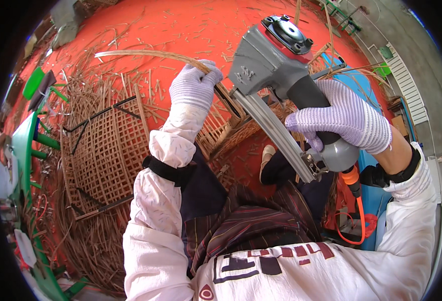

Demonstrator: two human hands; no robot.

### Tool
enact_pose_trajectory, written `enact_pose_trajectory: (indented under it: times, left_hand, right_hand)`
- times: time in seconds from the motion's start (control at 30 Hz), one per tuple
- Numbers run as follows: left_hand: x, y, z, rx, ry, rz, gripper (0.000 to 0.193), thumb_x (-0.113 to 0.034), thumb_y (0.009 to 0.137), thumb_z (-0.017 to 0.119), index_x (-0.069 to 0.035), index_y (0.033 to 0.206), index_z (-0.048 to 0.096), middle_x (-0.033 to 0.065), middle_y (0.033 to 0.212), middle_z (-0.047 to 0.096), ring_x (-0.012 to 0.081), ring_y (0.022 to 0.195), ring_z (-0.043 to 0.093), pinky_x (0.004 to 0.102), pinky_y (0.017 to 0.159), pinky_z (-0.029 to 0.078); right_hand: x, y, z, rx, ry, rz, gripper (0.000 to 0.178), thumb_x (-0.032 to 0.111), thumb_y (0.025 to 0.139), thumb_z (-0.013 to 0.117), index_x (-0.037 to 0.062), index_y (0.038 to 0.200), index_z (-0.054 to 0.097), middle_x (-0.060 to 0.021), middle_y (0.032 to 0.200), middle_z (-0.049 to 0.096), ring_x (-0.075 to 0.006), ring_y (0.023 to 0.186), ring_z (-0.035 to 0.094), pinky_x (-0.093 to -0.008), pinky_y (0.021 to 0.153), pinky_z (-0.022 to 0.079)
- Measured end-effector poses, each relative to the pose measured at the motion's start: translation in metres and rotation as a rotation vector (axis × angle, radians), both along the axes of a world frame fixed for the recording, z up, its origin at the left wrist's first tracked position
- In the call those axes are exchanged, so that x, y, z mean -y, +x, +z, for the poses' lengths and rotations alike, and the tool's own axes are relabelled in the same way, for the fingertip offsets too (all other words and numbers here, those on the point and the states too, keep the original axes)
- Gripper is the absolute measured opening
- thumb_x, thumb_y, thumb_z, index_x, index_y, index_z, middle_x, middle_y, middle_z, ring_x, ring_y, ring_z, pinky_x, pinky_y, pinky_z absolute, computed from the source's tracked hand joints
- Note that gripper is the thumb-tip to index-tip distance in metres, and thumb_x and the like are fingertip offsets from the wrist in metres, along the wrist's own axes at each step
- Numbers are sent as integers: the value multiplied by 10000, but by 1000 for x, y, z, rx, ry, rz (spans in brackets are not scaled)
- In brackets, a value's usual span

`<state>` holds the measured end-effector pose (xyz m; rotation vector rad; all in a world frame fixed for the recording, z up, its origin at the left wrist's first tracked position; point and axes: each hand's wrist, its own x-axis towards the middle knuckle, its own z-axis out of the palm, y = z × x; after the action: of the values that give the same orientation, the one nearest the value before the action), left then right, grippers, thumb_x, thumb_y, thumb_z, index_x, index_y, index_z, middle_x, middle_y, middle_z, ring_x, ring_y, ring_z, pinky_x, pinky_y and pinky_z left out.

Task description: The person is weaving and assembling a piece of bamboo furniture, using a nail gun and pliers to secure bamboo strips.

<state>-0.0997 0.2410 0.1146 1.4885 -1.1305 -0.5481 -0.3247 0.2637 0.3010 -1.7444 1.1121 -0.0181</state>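
My right hand (344, 116), in a pale knitted glove, is wrapped round the black grip of a grey pneumatic staple gun (263, 62). The gun's nose rests at or just above the top edge of a woven cane piece (222, 131) near my knees; whether they touch I cannot tell. An orange air hose (360, 213) runs from the gun's handle. My left hand (193, 90), gloved alike, is closed on a long flat cane strip (145, 53) beside the gun's nose. One end of the strip reaches out to the far left. The gun hides part of the woven piece.
A woven lattice panel (108, 150) with a dark frame lies to the left on heaped loose strips (95, 251). Cane offcuts litter the red floor (181, 30). Green stools (25, 145) stand at the far left. Something blue (356, 83) with loose strips is at the right.
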Motion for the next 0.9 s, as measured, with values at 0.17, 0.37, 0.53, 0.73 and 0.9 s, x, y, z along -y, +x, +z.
enact_pose_trajectory:
  times: [0.17, 0.37, 0.53, 0.73, 0.9]
  left_hand:
    - [-2, -2, 3, 90, -61, 13, 167, -182, 846, 712, -38, 929, 730, 69, 1015, 696, 225, 902, 682, 323, 808, 529]
    - [-5, -2, 4, 87, -42, 16, 155, -170, 847, 708, -37, 923, 730, 69, 1013, 694, 226, 911, 680, 325, 816, 529]
    - [-1, -1, 0, 72, -77, 2, 162, -175, 849, 710, -36, 931, 728, 73, 1020, 693, 225, 916, 680, 325, 817, 529]
    - [-4, -1, 2, 59, -57, 11, 182, -182, 845, 721, -30, 945, 725, 78, 1023, 693, 226, 917, 680, 328, 817, 529]
    - [-4, -2, 3, 53, -72, -11, 167, -182, 854, 706, -40, 940, 728, 75, 1019, 694, 225, 910, 680, 324, 813, 528]
  right_hand:
    - [3, 1, -1, 28, 12, 11, 367, 336, 831, 758, -9, 848, 633, -24, 613, 592, -93, 529, 608, -254, 534, 511]
    - [6, 5, -4, 17, 9, 30, 362, 333, 832, 751, -6, 871, 632, -19, 608, 590, -89, 525, 606, -252, 531, 513]
    - [8, 4, -6, -21, -19, 30, 366, 358, 837, 739, 8, 786, 643, -27, 590, 609, -91, 526, 604, -250, 549, 501]
    - [9, 7, -5, -39, -22, 43, 389, 380, 847, 727, 12, 756, 640, -29, 586, 614, -95, 536, 608, -253, 566, 500]
    - [8, 9, -7, -18, 19, -19, 358, 343, 853, 735, 6, 804, 622, -28, 590, 592, -99, 509, 590, -258, 530, 502]
